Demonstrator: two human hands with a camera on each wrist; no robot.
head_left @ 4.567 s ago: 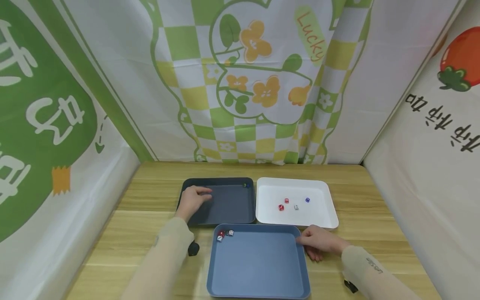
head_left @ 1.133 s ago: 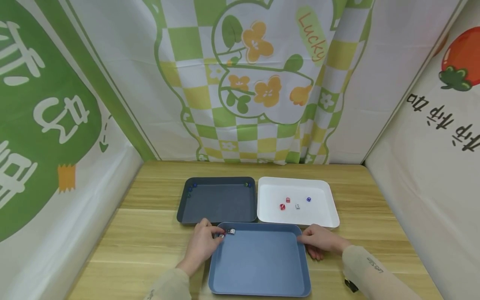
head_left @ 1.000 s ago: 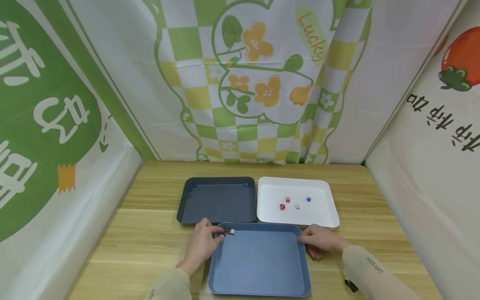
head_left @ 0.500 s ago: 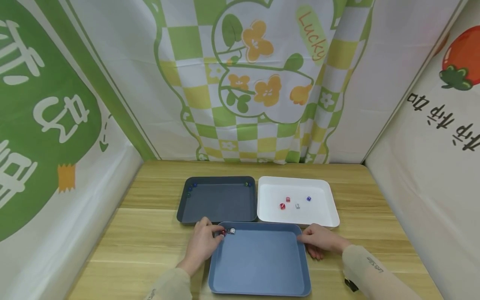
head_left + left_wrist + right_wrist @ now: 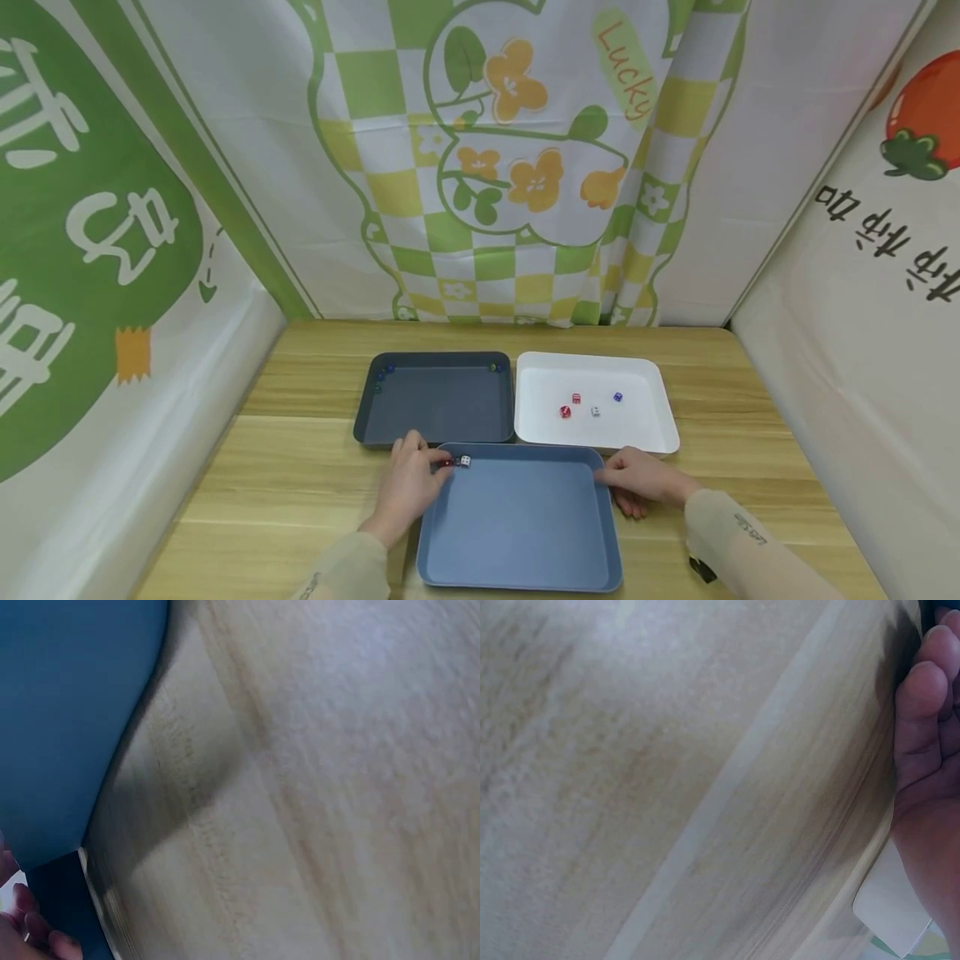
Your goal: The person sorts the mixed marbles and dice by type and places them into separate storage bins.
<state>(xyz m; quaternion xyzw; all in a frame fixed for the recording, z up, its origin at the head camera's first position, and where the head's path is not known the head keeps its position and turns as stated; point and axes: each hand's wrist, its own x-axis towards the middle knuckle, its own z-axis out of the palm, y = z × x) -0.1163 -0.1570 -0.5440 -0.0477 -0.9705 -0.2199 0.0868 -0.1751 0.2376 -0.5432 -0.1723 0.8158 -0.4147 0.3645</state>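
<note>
My left hand (image 5: 408, 483) reaches over the upper left corner of the blue-grey tray (image 5: 517, 583). Its thumb and index finger close around a red die (image 5: 446, 462). Beside that die lie a small dark piece and a white die (image 5: 466, 462). A second white die seen there before is hidden. In the left wrist view, only curled fingertips (image 5: 64, 945) show at the lower left. My right hand (image 5: 645, 479) pinches the right rim of the same tray near its upper corner, with the other fingers curled below, outside the rim.
Behind stands a dark grey tray (image 5: 442, 439) with several small blue and green marbles (image 5: 380, 378) in its upper corners. To its right, a white tray (image 5: 536, 433) holds two red dice (image 5: 566, 412), a white die (image 5: 596, 412) and a blue die (image 5: 618, 397).
My left hand moved from the dark tray, where marbles now show at upper left, to the blue-grey tray's corner. One white die has gone from sight. The right hand stays put.
</note>
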